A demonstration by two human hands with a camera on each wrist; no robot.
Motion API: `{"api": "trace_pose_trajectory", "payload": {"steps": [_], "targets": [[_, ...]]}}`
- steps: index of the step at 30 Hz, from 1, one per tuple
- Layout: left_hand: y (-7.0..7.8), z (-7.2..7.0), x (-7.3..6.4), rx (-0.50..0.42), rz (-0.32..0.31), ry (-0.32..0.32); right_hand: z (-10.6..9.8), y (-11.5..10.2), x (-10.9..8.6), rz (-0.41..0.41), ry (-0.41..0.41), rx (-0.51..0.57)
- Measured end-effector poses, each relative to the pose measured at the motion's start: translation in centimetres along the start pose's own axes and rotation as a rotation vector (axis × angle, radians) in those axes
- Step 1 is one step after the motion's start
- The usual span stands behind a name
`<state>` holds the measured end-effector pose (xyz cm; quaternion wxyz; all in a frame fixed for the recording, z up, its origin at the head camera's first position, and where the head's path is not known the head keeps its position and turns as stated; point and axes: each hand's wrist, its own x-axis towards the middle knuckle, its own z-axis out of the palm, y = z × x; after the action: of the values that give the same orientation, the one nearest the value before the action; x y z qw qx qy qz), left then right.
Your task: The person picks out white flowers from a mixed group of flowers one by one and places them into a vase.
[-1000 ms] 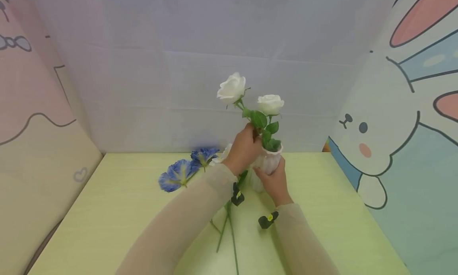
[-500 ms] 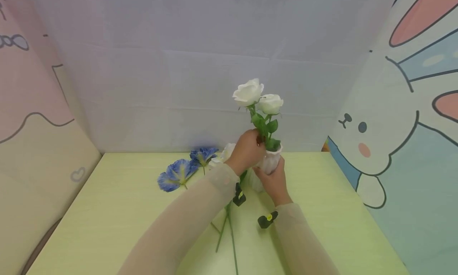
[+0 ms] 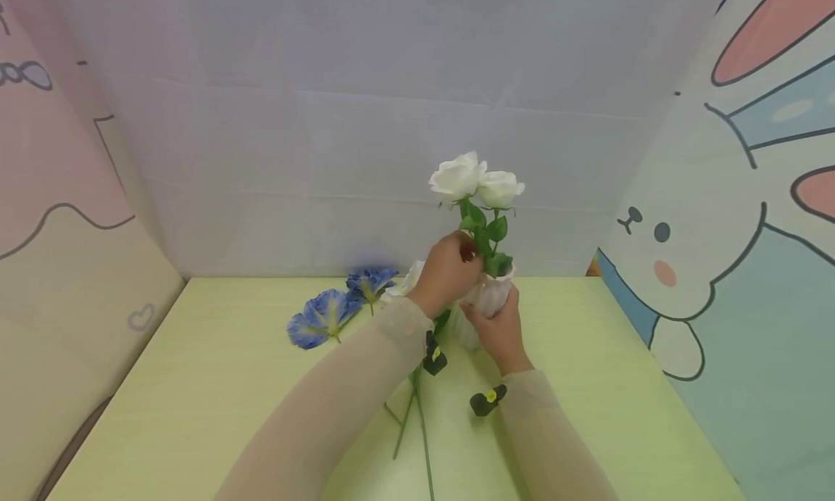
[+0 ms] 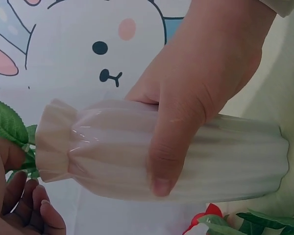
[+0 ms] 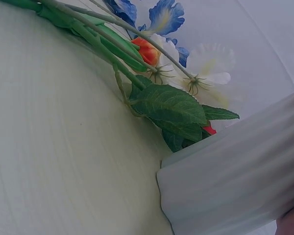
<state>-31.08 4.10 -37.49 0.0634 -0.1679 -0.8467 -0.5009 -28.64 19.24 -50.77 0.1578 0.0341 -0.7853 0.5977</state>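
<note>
A white fluted vase [image 3: 492, 294] with a wavy rim stands on the table, and my right hand [image 3: 502, 336] grips its side, the thumb laid across the fluted wall [image 4: 117, 147] in the left wrist view. One white rose [image 3: 501, 190] rises from its mouth. My left hand [image 3: 449, 275] pinches the leafy stem of a second white rose [image 3: 458, 177] right at the rim. That bloom overlaps the first one in the head view. The lower parts of both stems are hidden inside the vase.
Blue flowers [image 3: 326, 318] and a white flower [image 5: 206, 68] lie left of the vase, their long green stems [image 3: 424, 436] running toward the front edge. An orange bloom [image 5: 146, 51] and dark leaves [image 5: 169, 105] lie close to its base. A pale cloth wall [image 3: 261, 146] stands behind.
The left hand has carried its rose right and downward, bringing the bloom beside the other one and the stem to the vase mouth. The right hand has stayed on the vase.
</note>
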Motion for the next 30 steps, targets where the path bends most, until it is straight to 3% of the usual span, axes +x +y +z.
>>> {"api": "trace_pose_trajectory", "payload": {"steps": [5,10,15,30], "targets": [[0.2,-0.2,-0.1,-0.095,-0.044,0.025,0.0,-0.1,0.0,0.013,-0.008,0.008],[0.5,-0.5,-0.2,-0.201,-0.095,0.101,-0.1,-0.1,0.2,0.055,-0.021,-0.003],[0.4,-0.2,-0.1,-0.276,-0.104,0.167,0.0,-0.1,0.3,0.090,-0.033,0.001],[0.0,1.1,1.2,-0.050,-0.011,0.135,-0.1,0.1,0.0,0.023,-0.006,-0.003]]}}
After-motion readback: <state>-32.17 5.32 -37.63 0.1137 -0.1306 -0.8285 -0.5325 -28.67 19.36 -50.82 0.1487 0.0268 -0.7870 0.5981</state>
